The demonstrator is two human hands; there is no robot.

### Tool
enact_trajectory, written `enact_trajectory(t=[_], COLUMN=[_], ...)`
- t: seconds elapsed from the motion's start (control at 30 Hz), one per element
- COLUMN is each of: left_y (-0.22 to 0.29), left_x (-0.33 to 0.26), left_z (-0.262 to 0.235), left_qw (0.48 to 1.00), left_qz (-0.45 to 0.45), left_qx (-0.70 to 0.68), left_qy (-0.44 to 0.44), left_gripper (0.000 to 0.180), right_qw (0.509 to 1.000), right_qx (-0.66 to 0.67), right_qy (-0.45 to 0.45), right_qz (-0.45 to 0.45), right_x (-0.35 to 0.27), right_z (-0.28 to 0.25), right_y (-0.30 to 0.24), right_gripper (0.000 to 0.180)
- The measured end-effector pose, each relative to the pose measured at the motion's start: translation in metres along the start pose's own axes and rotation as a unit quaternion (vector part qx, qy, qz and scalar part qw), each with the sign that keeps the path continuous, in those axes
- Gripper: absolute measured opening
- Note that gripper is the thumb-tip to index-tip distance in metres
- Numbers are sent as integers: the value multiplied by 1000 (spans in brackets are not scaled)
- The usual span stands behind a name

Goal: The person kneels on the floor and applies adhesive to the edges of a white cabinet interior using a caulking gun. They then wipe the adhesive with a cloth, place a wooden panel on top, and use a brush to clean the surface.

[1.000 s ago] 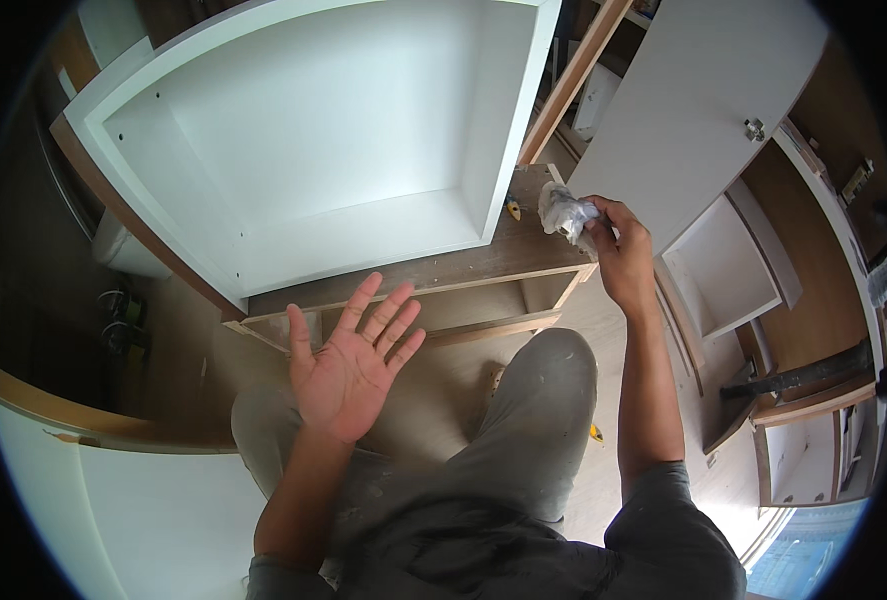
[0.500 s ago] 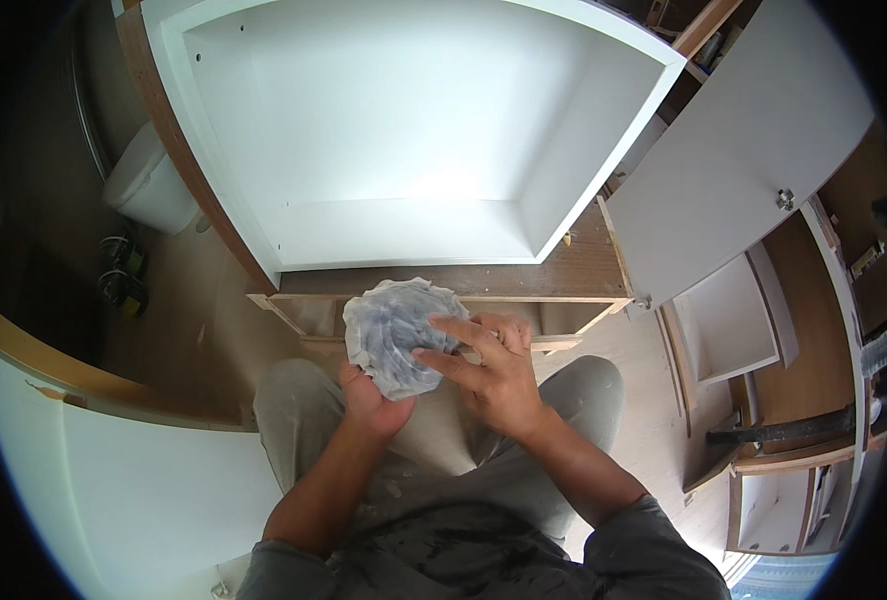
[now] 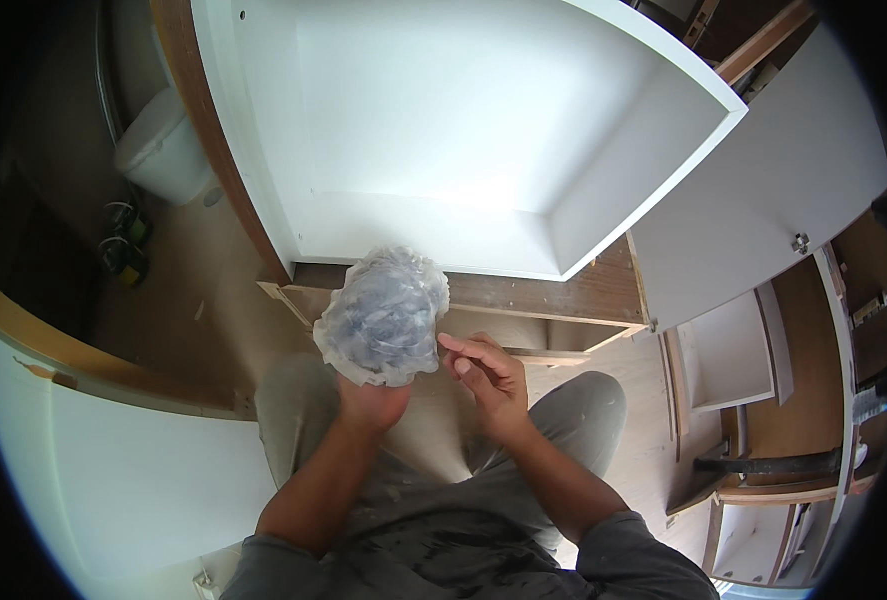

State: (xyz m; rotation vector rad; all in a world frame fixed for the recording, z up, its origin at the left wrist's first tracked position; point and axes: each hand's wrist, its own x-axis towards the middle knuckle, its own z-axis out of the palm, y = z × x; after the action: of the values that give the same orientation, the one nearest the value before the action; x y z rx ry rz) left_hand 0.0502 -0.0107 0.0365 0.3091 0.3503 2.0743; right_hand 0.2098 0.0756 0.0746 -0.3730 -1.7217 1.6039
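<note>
A round bundle of crumpled, translucent plastic (image 3: 387, 312), bluish-grey in its middle, is held up in front of the white cabinet. Beneath it, my left hand (image 3: 373, 402) supports the bundle from below; the fingers are hidden behind the plastic. My right hand (image 3: 487, 385) is at the bundle's right edge. Its index finger points to the plastic, with the thumb apart from it and the other fingers partly bent. Nothing shows in this right hand. What lies inside the plastic cannot be made out.
Ahead stands a white open cabinet box (image 3: 443, 130) on a brown wooden base (image 3: 523, 293). A grey door panel (image 3: 763, 190) leans at the right, beside partly built shelving (image 3: 793, 380). A white bucket (image 3: 163, 148) stands at the left, and a white panel (image 3: 153, 470) lies nearer.
The bundle has tilted up and shifted slightly left and away from me in my left hand. My right fingers have moved off its top to its right edge. The view has turned slightly.
</note>
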Motion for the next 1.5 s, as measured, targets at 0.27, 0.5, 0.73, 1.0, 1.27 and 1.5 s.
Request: enact_trajectory(t=[0.27,0.5,0.73,1.0,1.27,1.5], left_y=[-38,-27,6,10,-19,-5], left_x=[-20,-7,-4,-11,-19,-7], left_z=[6,1,2,11,1,5], left_qw=[974,944,992,1000,982,986], left_qz=[-48,-56,-82,-18,-20,-108], left_qx=[191,217,-20,-13,180,48], left_qy=[111,241,89,4,63,118], left_gripper=[38,31,38,48,36,38], right_qw=[886,822,864,850,862,948], right_qx=[-450,-526,-439,-480,-466,-269], right_qy=[-90,-207,-138,-75,-61,-63], right_qz=[-73,-67,-207,-206,-189,-159], right_x=[-4,-7,-3,-1,-5,-5], right_z=[11,19,15,7,8,11], right_y=[-1,-1,-4,-10,6,0], right_gripper=[40,29,49,55,20,14])
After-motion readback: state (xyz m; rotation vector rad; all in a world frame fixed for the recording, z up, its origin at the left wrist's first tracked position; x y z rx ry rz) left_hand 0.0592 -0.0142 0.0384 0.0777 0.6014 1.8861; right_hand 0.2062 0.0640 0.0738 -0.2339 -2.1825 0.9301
